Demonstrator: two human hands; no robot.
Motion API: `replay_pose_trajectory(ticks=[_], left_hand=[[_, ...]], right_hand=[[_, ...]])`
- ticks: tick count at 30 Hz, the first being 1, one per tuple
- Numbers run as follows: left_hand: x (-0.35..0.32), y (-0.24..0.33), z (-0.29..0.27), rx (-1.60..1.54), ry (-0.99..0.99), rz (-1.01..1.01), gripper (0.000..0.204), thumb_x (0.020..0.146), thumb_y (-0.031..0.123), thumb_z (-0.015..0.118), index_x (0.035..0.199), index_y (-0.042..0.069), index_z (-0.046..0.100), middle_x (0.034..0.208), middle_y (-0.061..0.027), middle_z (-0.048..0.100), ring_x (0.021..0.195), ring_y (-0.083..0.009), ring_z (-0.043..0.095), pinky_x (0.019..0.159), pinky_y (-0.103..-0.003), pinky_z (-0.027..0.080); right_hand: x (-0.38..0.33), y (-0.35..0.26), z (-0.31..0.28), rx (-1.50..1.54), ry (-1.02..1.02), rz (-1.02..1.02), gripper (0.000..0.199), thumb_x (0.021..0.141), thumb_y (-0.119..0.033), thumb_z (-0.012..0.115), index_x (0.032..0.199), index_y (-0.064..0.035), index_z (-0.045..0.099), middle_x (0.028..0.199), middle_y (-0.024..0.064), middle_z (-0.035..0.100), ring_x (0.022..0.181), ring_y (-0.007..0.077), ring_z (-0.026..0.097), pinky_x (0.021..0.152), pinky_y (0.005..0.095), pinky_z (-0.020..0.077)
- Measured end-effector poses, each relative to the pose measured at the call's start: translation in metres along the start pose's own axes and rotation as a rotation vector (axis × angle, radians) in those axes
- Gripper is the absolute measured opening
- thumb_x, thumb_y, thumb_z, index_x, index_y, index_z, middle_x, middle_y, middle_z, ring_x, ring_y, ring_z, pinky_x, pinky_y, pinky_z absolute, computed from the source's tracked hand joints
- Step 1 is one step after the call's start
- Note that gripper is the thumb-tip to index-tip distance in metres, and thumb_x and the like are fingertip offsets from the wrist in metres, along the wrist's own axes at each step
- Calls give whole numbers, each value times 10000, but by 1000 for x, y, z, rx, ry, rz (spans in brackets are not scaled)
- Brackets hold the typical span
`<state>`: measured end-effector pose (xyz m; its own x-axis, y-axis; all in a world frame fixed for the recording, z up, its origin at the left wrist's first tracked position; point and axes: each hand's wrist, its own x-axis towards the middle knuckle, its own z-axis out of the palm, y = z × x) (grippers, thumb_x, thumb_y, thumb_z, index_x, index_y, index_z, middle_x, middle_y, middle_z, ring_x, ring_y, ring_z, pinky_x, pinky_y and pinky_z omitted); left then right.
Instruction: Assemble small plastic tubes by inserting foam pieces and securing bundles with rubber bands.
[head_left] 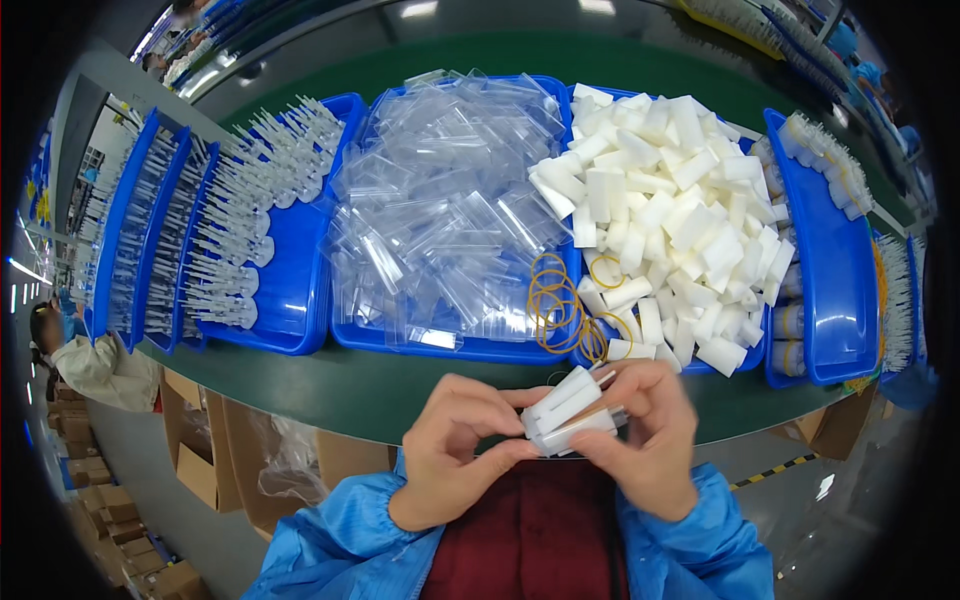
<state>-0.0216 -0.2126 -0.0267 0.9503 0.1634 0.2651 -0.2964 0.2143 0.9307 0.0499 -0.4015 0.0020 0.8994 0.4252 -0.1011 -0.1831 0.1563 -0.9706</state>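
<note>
Close to my body, at the table's near edge, both hands hold a small bundle of white foam pieces (562,400) with translucent greyish plastic about its lower end. My left hand (462,440) pinches the bundle's left end between thumb and fingers. On the other side, my right hand (645,430) is closed round it, its thumb pressed on the lower white piece. Fingers hide part of the bundle, so I cannot tell how its parts join. Just beyond the hands, yellow rubber bands (556,310) hang over the trays' edges.
Ahead, a blue tray (440,345) is heaped with clear plastic sleeves (450,190). White foam blocks (680,200) overfill the tray beside it. Thin-stemmed parts (230,240) stand in blue trays at left. An upright blue tray (835,290) stands at right. Cardboard boxes (200,450) sit below the green table (360,395).
</note>
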Motion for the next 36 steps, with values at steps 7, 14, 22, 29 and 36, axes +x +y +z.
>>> replay_pose_trajectory(ticks=[7,14,22,29,36], left_hand=[[6,13,9,0,123,-61,376,845,-59,760,1181,-24,595,1228,-166,546,1267,-350,574,1058,-442,515],[6,23,-20,3,-251,-296,386,921,4,700,1287,-13,576,1447,-191,457,1307,-286,535,1032,-397,539],[-16,22,-37,-212,7,-359,350,940,-64,628,1281,-53,549,1455,-258,461,1315,-332,527,1083,-465,479],[-19,20,-45,-236,87,-405,291,973,-6,624,1258,-49,581,1450,-205,476,1314,-272,521,1111,-421,427],[-10,15,-37,-222,69,-278,324,923,-76,655,1239,-58,589,1431,-207,484,1304,-279,531,1093,-422,491]], right_hand=[[15,0,-14,-423,-203,-247,484,768,-128,887,1108,-50,551,1128,109,665,1163,221,587,1064,396,402],[27,-15,-13,-492,-407,-230,352,722,-164,912,983,-81,692,1188,111,645,1117,263,596,1048,424,416],[74,-28,25,-892,-216,-613,234,810,-23,737,1036,-67,695,1007,57,679,994,254,606,870,377,458],[130,-15,62,-1359,-191,-860,284,794,-93,727,1075,-74,689,1041,64,669,1040,233,586,889,374,436],[112,-30,49,-837,-215,-469,390,836,-27,728,1209,-5,618,1074,126,669,925,231,681,832,341,526]])
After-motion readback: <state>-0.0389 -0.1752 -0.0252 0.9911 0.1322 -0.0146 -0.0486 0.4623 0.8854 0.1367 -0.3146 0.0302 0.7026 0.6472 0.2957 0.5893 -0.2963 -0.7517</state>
